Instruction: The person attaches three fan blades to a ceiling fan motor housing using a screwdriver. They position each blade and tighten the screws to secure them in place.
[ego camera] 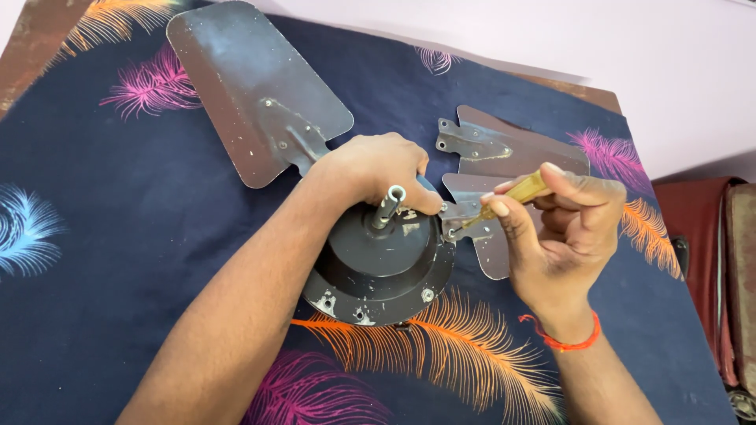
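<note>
A dark round ceiling fan motor (382,271) with a short metal shaft (387,206) lies on a dark blue cloth with feather prints. My left hand (370,167) rests on the motor's far edge, its fingers pressing by a blade bracket (455,220). My right hand (563,228) grips a yellow-handled screwdriver (516,193), whose tip points at that bracket. One grey fan blade (252,86) stays attached to the motor and reaches to the upper left.
Two loose grey fan blades (512,145) lie overlapped on the cloth (102,260) behind my right hand. A wooden table edge shows at top left. A red fabric item (697,212) sits beside the table at the right.
</note>
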